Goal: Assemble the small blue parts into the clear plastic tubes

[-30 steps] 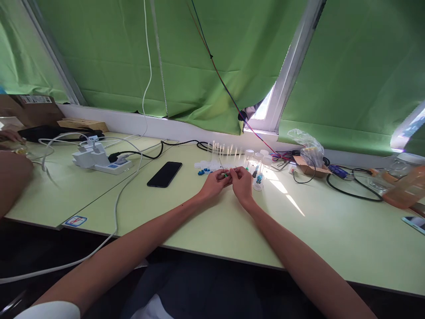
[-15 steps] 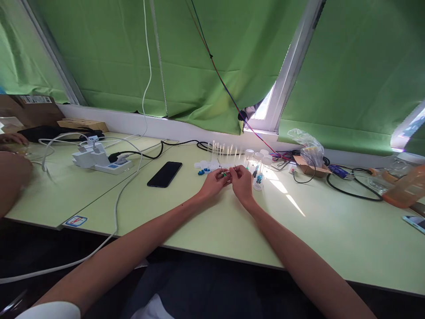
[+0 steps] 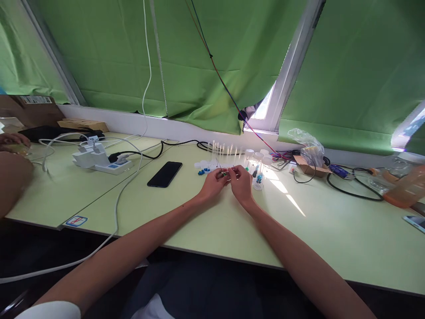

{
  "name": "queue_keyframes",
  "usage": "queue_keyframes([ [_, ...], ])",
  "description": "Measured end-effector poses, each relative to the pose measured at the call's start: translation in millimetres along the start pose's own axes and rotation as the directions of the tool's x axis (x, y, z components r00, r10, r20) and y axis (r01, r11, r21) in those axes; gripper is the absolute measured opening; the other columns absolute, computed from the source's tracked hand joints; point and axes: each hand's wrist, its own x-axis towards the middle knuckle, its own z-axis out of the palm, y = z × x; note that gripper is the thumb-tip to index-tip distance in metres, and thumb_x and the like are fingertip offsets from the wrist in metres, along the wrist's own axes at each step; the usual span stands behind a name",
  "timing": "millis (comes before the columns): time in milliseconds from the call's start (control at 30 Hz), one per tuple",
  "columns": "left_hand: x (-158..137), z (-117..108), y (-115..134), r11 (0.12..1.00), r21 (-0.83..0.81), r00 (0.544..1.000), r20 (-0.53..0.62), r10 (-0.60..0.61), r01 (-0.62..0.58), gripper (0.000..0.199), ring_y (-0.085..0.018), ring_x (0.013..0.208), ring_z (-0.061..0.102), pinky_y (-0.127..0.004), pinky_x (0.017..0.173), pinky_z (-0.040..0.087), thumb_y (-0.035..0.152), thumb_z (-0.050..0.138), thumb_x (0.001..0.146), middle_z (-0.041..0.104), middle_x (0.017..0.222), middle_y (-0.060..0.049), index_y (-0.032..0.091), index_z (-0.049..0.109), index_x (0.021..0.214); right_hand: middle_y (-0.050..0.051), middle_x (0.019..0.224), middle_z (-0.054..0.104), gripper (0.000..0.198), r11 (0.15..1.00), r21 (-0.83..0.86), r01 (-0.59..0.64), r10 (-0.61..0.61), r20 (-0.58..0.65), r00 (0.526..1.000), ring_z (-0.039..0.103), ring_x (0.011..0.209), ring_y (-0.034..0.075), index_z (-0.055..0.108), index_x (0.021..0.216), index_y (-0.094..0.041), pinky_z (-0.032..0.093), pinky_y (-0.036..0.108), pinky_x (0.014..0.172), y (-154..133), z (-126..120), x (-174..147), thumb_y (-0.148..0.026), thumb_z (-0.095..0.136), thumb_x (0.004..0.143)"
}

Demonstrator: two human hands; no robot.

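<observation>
Near the middle of the table, my left hand point(image 3: 213, 183) pinches a small green piece with a thin dark stem point(image 3: 219, 164) sticking up from it. My right hand point(image 3: 241, 182) meets it fingertip to fingertip, closed on the same small piece. The fingers hide most of that piece. Just behind stands a row of clear thin tubes point(image 3: 226, 152). Small blue pieces point(image 3: 203, 171) lie left of the hands. To the right are clear tubes with white caps point(image 3: 266, 160), some with blue or green pieces inside.
A black phone point(image 3: 165, 174) lies left of my hands. Beyond it sits a white power strip point(image 3: 111, 165) with plugs and cables. At right are a small cardboard box point(image 3: 310, 167), cables and an orange bottle point(image 3: 405, 188). Another person's hand point(image 3: 13, 141) is at far left.
My hands stay together in nearly the same place, with slight finger shifts; the thin stem tilts a little more to the left. The other person's hand has moved slightly.
</observation>
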Motion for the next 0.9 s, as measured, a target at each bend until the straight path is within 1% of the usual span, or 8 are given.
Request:
queue_keyframes([
  [467,0.9,-1.6,-4.3,1.000,-0.009,1.000,-0.014,0.002,-0.003,0.039,-0.024,0.098,0.068,-0.041,0.091,0.052,0.041,0.074,0.074,0.073,0.100,-0.011,0.015,0.063,0.100,0.002,0.070,0.066,0.021,1.000,0.021,0.001,-0.002,0.016,1.000,0.061,0.067,0.017,0.057,0.072,-0.020,0.046,0.030,0.066,2.2,1.0,0.5,-0.037,0.054,0.085],
  [733,0.0,-0.8,-1.1,1.000,-0.014,1.000,-0.014,-0.010,0.010,0.041,-0.024,0.096,0.068,-0.043,0.092,0.051,0.042,0.076,0.071,0.073,0.100,-0.012,0.014,0.063,0.098,0.003,0.069,0.067,0.022,0.997,0.041,-0.067,0.067,0.014,0.998,0.061,0.066,0.018,0.058,0.070,-0.020,0.047,0.031,0.066,4.1,1.1,3.0,-0.039,0.058,0.081],
  [900,-0.7,0.4,2.3,1.000,-0.022,1.000,-0.001,0.000,0.000,0.044,-0.025,0.095,0.068,-0.044,0.092,0.052,0.045,0.078,0.068,0.072,0.098,-0.011,0.015,0.063,0.096,0.005,0.073,0.069,0.023,0.989,0.103,-0.107,0.104,0.031,0.994,0.064,0.069,0.020,0.060,0.069,-0.020,0.050,0.032,0.066,6.6,-0.5,5.1,-0.039,0.059,0.081],
])
